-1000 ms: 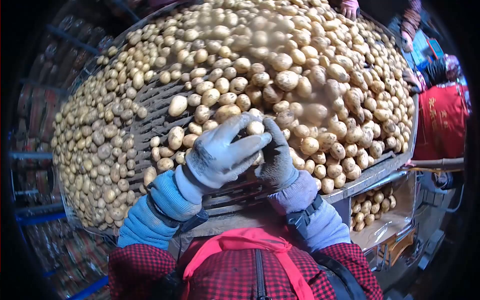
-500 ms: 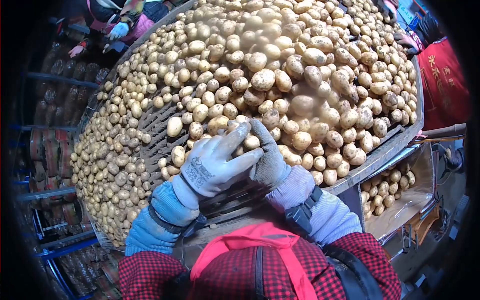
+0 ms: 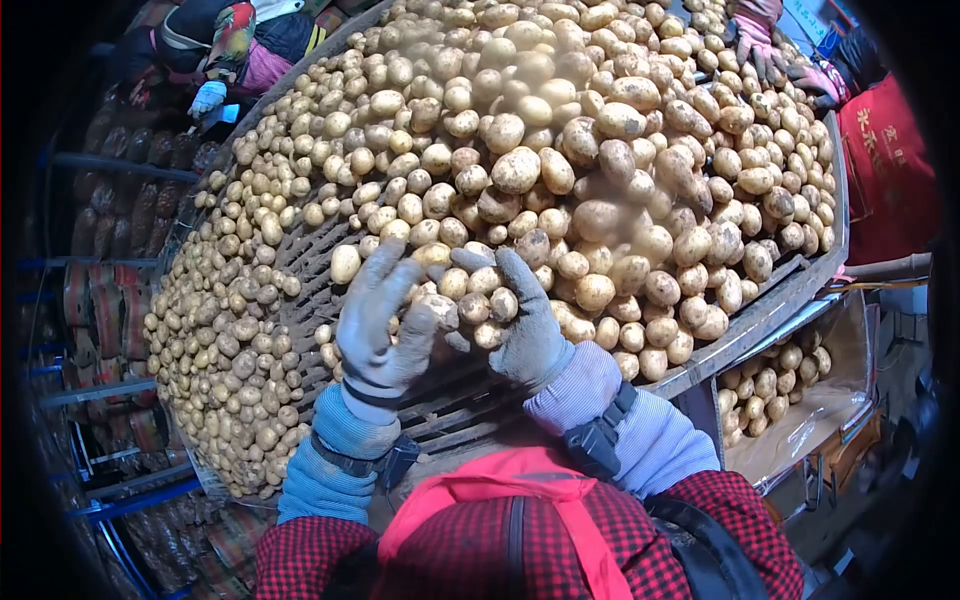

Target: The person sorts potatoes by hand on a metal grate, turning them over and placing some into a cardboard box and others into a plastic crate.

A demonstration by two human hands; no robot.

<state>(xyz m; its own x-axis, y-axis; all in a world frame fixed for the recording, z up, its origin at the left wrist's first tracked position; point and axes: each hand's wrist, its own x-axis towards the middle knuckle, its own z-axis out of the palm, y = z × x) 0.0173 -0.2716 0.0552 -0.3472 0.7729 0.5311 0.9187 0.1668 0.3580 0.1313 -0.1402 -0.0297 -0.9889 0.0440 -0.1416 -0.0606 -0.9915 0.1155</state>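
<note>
My left hand [image 3: 382, 325], in a pale, dirt-stained work glove, is over the slatted rack with its fingers apart and slightly curled. A dirty potato [image 3: 438, 312] lies beside its thumb. Across from it, my right hand [image 3: 530, 325], also gloved, is open and cupped against a small cluster of potatoes [image 3: 478, 307] between the two hands. Some of its fingertips are hidden among them. Neither hand shows a firm grip. A large heap of potatoes [image 3: 515, 170] rises beyond my hands.
Dark slats [image 3: 315, 270] show through between the heap and smaller potatoes [image 3: 225, 370] on the left. A wooden edge [image 3: 745, 330] borders the right, with a lined box [image 3: 800, 425] of potatoes below. A co-worker's gloved hands [image 3: 760, 45] and another person's hand [image 3: 208, 98] are at the far side.
My hands, close together over the potatoes before, have moved apart; the left went left and its fingers spread. Potatoes between them now show. A co-worker's hand has come onto the heap at upper right.
</note>
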